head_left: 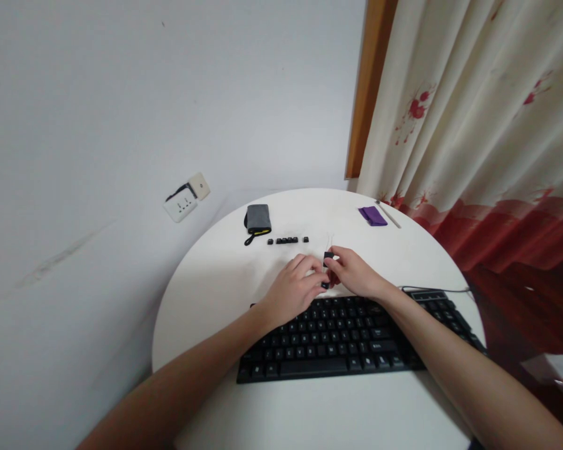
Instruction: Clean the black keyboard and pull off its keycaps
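My left hand (298,290) is closed, its fingertips pinching a small black keycap (325,285) just above the back edge of the black keyboard (309,367). Close against it, my right hand (354,272) grips a keycap puller by its black handle (328,255), with two thin wires pointing up and away from me. The fingers partly cover both pieces. Beyond my hands, several loose black keycaps (288,240) lie in a row on the white round table (201,300). My forearms hide parts of the keyboard.
A grey pouch (259,219) with a black loop lies at the far left of the table. A folded purple cloth (373,216) and a thin light stick (390,215) are at the far right. The keyboard's cable (436,289) runs off the right edge. Wall and curtain (450,125) stand behind.
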The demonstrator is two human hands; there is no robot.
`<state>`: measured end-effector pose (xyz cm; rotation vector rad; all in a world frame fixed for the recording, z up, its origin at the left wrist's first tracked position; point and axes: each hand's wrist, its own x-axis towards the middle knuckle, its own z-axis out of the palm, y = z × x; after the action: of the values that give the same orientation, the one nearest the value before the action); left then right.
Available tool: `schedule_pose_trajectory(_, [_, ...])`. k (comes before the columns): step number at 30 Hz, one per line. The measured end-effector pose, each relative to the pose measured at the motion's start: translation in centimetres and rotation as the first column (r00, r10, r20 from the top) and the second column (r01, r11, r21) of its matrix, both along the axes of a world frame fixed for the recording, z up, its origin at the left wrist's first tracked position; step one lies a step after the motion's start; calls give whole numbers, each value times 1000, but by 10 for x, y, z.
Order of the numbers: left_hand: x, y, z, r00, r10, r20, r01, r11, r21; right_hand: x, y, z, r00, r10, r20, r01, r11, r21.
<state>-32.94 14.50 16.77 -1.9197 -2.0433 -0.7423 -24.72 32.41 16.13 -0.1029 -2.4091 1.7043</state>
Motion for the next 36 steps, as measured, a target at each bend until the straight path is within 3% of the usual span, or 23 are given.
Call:
schedule_pose_trajectory(6, [-13,2,3,993,33,112,-47,991,125,-1,-4,9,989,-138,62,146,976,-162])
schedule_pose_trajectory(10, [-36,15,13,989,62,133,-87,978,189,-4,-1,11,958,-244,148,271,943,-195])
schedule_pose_trajectory(15, [-82,51,9,975,210,77,-217,971,96,-6,6,10,931,-344,120,361,915,-179])
schedule_pose_trajectory(19, [-107,72,-13,957,290,0,-289,954,-73,-8,10,4,932,-358,53,362,920,-151])
schedule_pose_trajectory(23, [-115,76,-27,951,307,-37,-309,943,-124,-9,11,1,939,-342,38,344,929,-138])
schedule_pose_trajectory(36, [-117,76,-31,947,319,-39,-322,943,-89,-7,9,3,951,-309,21,309,941,-141])
